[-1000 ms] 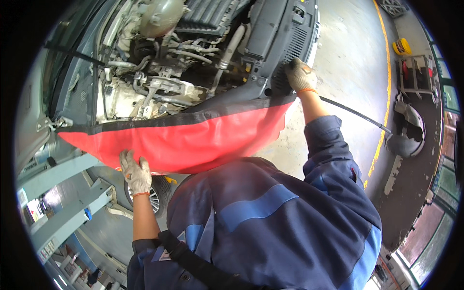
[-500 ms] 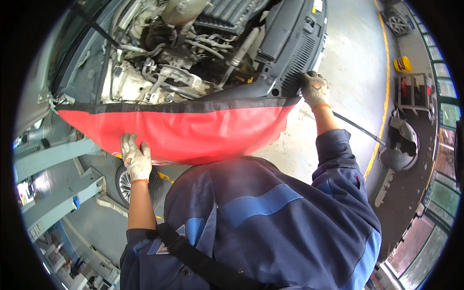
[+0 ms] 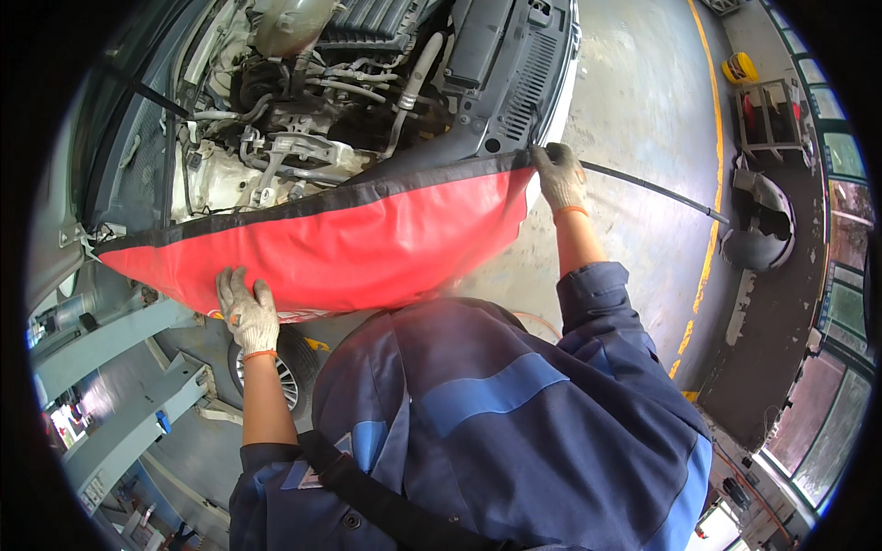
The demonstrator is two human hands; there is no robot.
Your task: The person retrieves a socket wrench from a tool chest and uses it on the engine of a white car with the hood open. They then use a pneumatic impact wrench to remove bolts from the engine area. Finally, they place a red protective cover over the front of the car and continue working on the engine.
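Observation:
A red fender cover [image 3: 358, 243] with a black top edge hangs along the near side of a car, its edge lying beside the open engine bay [image 3: 303, 138]. My left hand [image 3: 248, 312], in a pale knitted glove, rests against the lower left part of the cover with its fingers stretched out. At the cover's right corner, next to the car's front end, my gloved right hand [image 3: 561, 181] is closed on the black edge; its fingertips are partly hidden.
A greenish lift arm [image 3: 138, 422] stands at lower left near a car wheel [image 3: 285, 372]. On the right are a dark rod [image 3: 652, 189], a grey curved shell [image 3: 763, 225], a metal rack [image 3: 772, 119] and a yellow bucket [image 3: 739, 68].
The whole scene has shifted left and up in the picture as my head moved. My left hand stays on the cover; my right hand is now closed at the cover's corner.

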